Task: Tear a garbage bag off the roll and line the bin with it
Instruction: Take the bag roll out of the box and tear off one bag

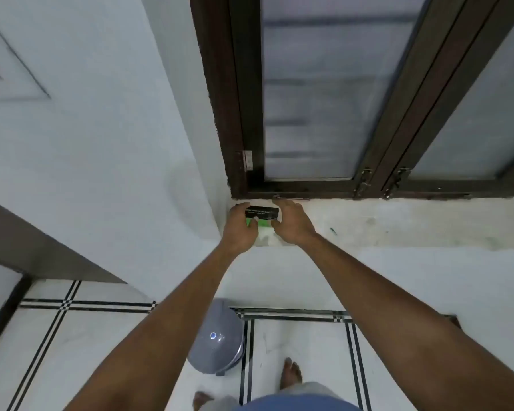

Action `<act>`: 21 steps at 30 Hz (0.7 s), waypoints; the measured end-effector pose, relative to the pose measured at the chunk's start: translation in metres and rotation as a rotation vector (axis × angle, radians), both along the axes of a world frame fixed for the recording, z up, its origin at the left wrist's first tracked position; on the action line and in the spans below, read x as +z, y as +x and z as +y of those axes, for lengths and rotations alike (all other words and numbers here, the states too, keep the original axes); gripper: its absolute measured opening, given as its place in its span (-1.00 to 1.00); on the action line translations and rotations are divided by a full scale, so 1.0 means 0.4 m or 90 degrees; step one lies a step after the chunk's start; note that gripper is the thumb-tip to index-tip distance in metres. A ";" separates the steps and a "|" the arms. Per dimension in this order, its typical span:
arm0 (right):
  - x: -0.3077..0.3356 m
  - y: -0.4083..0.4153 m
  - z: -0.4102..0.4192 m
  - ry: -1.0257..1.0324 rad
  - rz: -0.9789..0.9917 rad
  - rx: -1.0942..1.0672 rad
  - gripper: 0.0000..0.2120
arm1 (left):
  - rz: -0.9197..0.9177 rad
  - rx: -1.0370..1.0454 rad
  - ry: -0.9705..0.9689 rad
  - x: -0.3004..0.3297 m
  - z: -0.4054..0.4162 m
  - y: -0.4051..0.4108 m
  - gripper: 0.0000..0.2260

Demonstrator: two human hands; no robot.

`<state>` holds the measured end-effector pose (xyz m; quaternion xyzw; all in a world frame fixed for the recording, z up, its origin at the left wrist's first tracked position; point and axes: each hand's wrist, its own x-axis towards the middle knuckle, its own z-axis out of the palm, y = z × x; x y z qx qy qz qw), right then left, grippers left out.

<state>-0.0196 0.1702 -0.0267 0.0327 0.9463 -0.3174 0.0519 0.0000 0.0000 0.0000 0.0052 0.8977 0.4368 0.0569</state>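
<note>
A garbage bag roll (262, 215), black-labelled with green below, is held up over the left end of the window sill. My left hand (240, 224) grips its left end and my right hand (291, 222) grips its right end. A white bit shows under the roll between my hands; I cannot tell what it is. The grey round bin (215, 336) with its lid shut stands on the floor below, between my forearms, against the wall.
A dark-framed window (339, 114) with frosted panes rises above the white sill (398, 223). A small dark object (333, 231) lies on the sill. White walls meet in a corner at left. My bare feet (291, 375) stand on the tiled floor beside the bin.
</note>
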 end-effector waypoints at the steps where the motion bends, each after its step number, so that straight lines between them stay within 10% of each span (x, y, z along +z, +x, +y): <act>1: -0.011 -0.012 -0.005 0.041 -0.020 0.019 -0.30 | -0.020 -0.002 0.001 -0.009 -0.004 -0.008 -0.61; 7: -0.069 -0.046 -0.020 0.099 -0.030 -0.001 -0.49 | -0.085 0.019 0.030 -0.039 -0.023 -0.027 -0.60; 21: 0.021 0.131 0.073 -0.533 -0.067 -0.115 -0.66 | 0.028 -0.105 0.224 0.083 -0.011 -0.082 -0.60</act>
